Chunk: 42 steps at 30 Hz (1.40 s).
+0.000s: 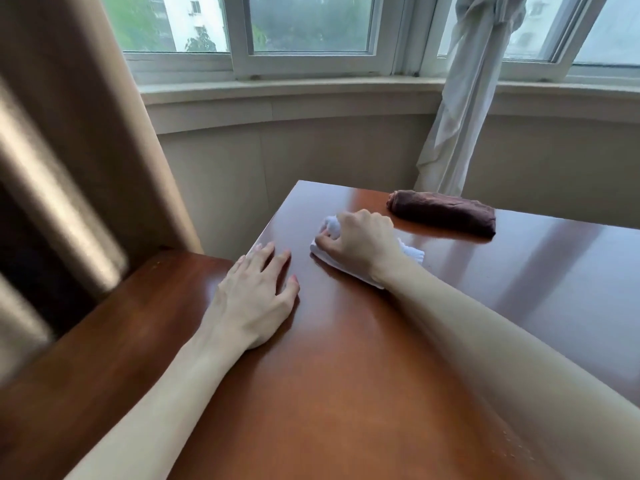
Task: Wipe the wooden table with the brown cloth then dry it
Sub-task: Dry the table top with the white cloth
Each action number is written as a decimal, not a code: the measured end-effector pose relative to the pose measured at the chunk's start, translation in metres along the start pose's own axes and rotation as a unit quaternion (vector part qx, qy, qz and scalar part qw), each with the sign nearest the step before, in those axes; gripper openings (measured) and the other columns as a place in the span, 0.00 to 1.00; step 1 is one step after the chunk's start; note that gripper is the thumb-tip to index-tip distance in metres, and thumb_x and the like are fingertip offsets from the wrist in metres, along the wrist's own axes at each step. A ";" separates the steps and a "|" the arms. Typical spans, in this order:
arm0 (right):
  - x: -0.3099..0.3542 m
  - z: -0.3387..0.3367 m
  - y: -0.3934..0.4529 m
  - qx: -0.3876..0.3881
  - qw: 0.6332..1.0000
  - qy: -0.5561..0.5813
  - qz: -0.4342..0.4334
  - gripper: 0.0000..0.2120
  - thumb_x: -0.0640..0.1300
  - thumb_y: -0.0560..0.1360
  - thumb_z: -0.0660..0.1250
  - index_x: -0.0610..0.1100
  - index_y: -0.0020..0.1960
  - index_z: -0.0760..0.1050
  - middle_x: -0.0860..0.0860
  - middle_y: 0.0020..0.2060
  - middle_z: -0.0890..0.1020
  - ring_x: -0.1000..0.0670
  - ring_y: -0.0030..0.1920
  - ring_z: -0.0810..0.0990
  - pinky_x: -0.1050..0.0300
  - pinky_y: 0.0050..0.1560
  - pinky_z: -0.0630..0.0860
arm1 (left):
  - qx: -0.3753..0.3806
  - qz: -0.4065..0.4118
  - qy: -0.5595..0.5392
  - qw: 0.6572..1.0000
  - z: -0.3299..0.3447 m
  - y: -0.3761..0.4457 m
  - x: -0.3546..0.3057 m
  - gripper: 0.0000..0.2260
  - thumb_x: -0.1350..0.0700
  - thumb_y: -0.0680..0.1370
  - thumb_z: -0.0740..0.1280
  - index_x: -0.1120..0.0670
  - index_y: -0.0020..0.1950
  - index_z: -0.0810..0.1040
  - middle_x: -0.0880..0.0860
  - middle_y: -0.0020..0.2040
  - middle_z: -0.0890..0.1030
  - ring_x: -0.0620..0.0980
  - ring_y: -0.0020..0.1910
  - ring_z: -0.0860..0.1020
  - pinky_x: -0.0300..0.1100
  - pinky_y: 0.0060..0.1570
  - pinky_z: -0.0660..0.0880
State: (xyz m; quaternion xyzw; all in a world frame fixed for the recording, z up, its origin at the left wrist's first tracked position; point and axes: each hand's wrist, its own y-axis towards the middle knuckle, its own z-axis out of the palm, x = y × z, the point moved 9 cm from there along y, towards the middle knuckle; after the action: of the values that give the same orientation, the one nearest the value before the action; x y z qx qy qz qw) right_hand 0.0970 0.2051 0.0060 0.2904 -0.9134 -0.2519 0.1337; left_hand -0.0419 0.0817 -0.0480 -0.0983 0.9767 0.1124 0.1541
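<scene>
The brown cloth lies rolled up near the far edge of the wooden table, well apart from either hand, so the wiping step looks finished and the drying appears to be under way. The right hand has its fingers curled around a bunched white cloth, pressing it on the tabletop just near of the brown roll. The left hand rests flat on the wood near the table's left edge, fingers spread and holding nothing. How much of the surface is already dry cannot be told from the glossy sheen. No containers are in view.
</scene>
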 end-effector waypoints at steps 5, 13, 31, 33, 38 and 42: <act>-0.016 0.052 0.068 0.036 0.998 -0.031 0.039 0.16 0.59 0.66 0.64 0.47 0.30 0.70 0.53 0.24 0.65 0.45 0.27 0.64 0.55 0.31 0.58 | -0.007 0.003 0.000 1.000 0.002 0.002 0.004 0.27 0.40 0.81 0.53 0.42 0.80 0.61 0.45 0.82 0.57 0.43 0.80 0.52 0.42 0.79 0.48; 0.044 0.027 0.006 0.055 0.998 0.025 -0.008 0.18 0.64 0.67 0.59 0.51 0.38 0.79 0.50 0.28 0.76 0.42 0.31 0.73 0.53 0.36 0.64 | -0.028 -0.040 -0.174 0.984 -0.023 -0.003 0.009 0.21 0.51 0.83 0.62 0.52 0.75 0.71 0.49 0.76 0.69 0.48 0.74 0.67 0.44 0.73 0.63; 0.207 -0.105 -0.234 0.019 0.984 0.052 -0.167 0.17 0.62 0.68 0.58 0.50 0.38 0.77 0.51 0.26 0.76 0.45 0.25 0.73 0.57 0.29 0.64 | -0.043 -0.030 -0.092 0.994 -0.064 -0.191 0.055 0.17 0.49 0.84 0.58 0.51 0.71 0.74 0.46 0.72 0.73 0.47 0.71 0.71 0.49 0.70 0.68; 0.209 -0.101 -0.235 0.041 0.982 0.049 -0.179 0.20 0.64 0.69 0.55 0.53 0.42 0.79 0.52 0.31 0.79 0.46 0.29 0.77 0.57 0.30 0.65 | -0.065 -0.044 -0.104 0.991 -0.063 -0.197 0.056 0.19 0.48 0.84 0.57 0.50 0.73 0.72 0.45 0.75 0.70 0.47 0.73 0.69 0.48 0.70 0.67; 0.180 -0.085 -0.175 0.059 0.994 0.032 -0.092 0.22 0.64 0.72 0.54 0.52 0.47 0.81 0.50 0.37 0.81 0.43 0.37 0.80 0.54 0.37 0.70 | -0.087 -0.053 -0.108 0.989 -0.067 -0.195 0.058 0.21 0.43 0.84 0.56 0.48 0.74 0.71 0.43 0.75 0.69 0.48 0.72 0.70 0.51 0.69 0.69; 0.187 -0.051 -0.141 0.060 0.996 0.023 -0.060 0.23 0.65 0.71 0.55 0.49 0.44 0.80 0.49 0.33 0.79 0.42 0.35 0.79 0.54 0.35 0.66 | -0.130 -0.040 -0.084 0.987 -0.072 -0.196 0.055 0.21 0.43 0.81 0.55 0.46 0.71 0.75 0.42 0.72 0.74 0.48 0.68 0.75 0.49 0.64 0.74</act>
State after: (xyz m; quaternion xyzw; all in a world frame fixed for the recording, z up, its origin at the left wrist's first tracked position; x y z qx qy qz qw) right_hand 0.0338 -0.0256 -0.0088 0.3574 -0.9047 -0.1978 0.1214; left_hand -0.0691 -0.1326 -0.0360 -0.1463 0.9326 0.2405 0.2260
